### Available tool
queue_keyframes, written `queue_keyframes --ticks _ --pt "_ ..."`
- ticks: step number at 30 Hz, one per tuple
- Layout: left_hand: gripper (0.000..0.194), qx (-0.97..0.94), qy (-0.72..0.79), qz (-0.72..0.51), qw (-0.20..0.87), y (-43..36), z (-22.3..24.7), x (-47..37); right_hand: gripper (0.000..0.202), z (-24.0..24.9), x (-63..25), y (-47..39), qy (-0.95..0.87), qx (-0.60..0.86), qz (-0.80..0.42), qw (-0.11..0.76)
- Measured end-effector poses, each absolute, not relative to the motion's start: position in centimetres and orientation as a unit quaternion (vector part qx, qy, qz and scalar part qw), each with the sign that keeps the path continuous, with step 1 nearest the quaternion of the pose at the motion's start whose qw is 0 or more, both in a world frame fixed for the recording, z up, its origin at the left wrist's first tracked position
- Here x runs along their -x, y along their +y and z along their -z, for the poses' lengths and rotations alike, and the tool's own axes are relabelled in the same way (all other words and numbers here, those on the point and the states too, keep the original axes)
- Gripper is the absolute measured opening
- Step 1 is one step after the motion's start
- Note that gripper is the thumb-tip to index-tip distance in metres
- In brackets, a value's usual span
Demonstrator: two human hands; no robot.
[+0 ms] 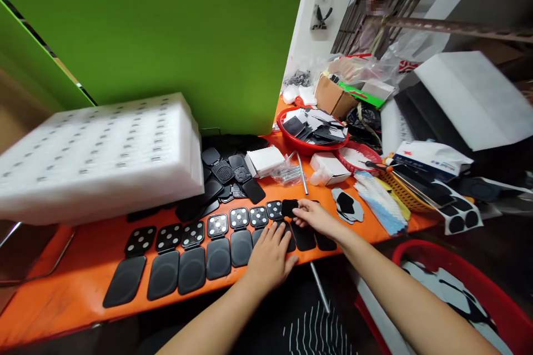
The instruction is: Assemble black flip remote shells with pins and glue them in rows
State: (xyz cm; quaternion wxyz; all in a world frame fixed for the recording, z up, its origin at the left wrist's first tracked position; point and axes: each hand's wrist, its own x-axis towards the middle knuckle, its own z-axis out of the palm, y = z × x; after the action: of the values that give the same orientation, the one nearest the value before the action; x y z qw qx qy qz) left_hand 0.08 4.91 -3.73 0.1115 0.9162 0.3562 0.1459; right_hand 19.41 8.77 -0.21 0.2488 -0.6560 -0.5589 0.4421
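Observation:
A row of black hinged two-part cases (219,258) lies unfolded along the front of the orange table. Each has a larger smooth panel nearer me and a smaller square beyond it; several small squares (239,218) carry white dots. My left hand (270,255) rests palm down, fingers spread, over the large panels in the middle of the row. Between thumb and fingers, my right hand (315,217) pinches a small black square pad (288,208) over a small square right of the dotted ones. Its far fingers partly hide the case below.
A white foam block (100,155) stands at left beside a pile of black parts (225,172). Behind right are a red basin (312,147) of cut pieces, a white box (330,168) and backing papers (347,205). Another red tub (512,310) sits low right; a person (370,28) is behind.

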Motion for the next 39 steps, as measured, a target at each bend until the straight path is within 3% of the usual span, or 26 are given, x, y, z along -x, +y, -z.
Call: queue_keyframes --ticks 23,39 --pt "0.059 -0.906 0.369 -0.168 0.122 5.1 3.9 -0.5 0.028 1.0 -17.8 12.9 -0.684 0.631 -0.340 0.134" --pt "0.060 -0.911 0.366 -0.151 0.118 5.1 4.0 -0.5 0.031 0.2 -16.4 13.8 -0.683 0.691 -0.233 -0.027"
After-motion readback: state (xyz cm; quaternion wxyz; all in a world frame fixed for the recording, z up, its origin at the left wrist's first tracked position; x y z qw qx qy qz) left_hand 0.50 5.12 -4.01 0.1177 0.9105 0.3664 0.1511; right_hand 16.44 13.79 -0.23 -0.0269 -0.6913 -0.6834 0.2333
